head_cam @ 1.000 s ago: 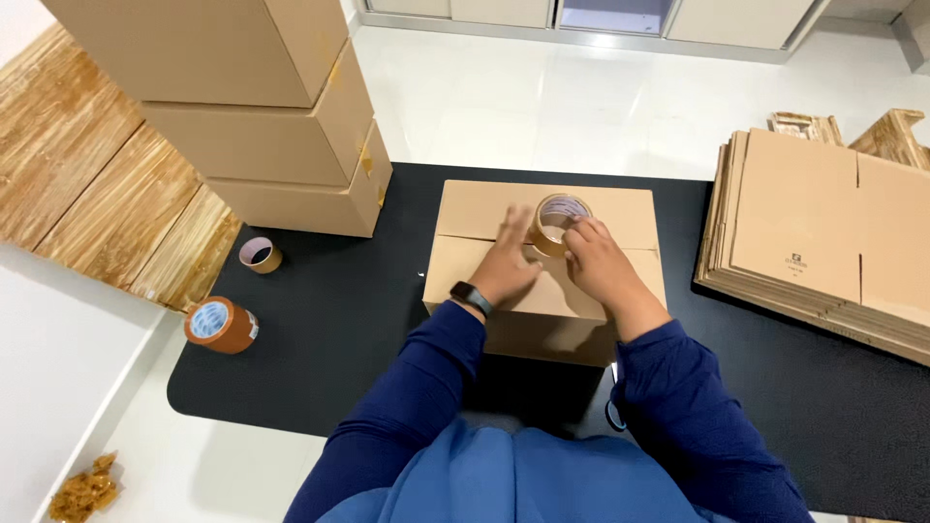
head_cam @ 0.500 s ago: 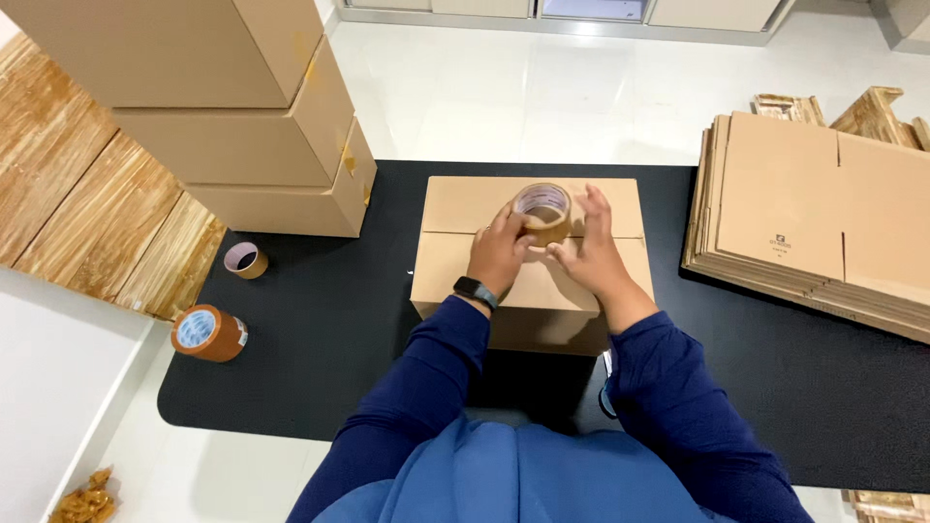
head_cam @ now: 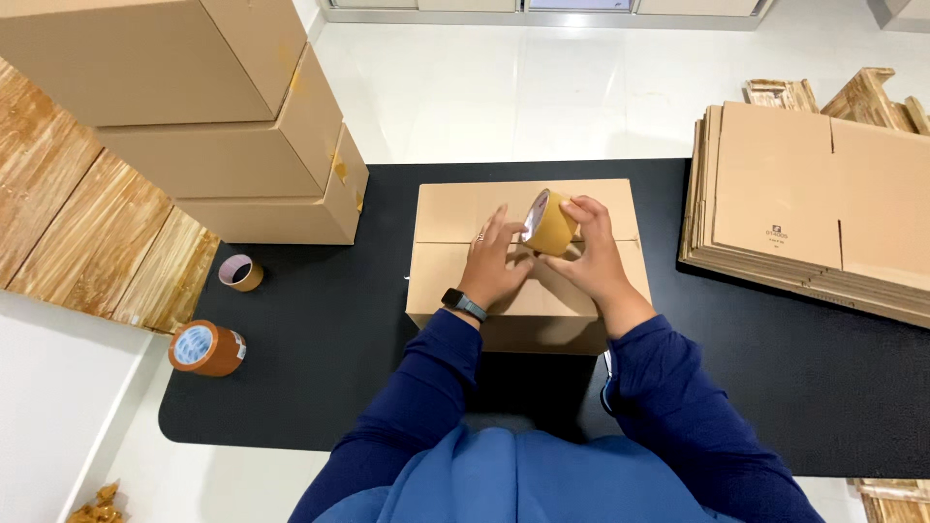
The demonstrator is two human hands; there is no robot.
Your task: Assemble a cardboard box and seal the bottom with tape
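Note:
A closed cardboard box (head_cam: 455, 218) stands on a black mat (head_cam: 320, 329) in front of me. My right hand (head_cam: 591, 257) grips a roll of brown packing tape (head_cam: 549, 224), held on edge just above the box's top near the flap seam. My left hand (head_cam: 492, 261) rests flat on the box top beside the roll, fingers spread, a dark watch on its wrist. Both of my arms are in dark blue sleeves.
Three sealed cardboard boxes (head_cam: 242, 145) are stacked at the back left. A pile of flattened cardboard boxes (head_cam: 814, 208) lies at the right. A brown tape roll (head_cam: 205, 349) and a smaller, nearly spent roll (head_cam: 239, 272) sit on the mat's left. Wooden panels (head_cam: 87, 242) lie far left.
The tape roll has tipped from lying nearly flat to standing on edge in my right hand. My left hand has slid down onto the box top.

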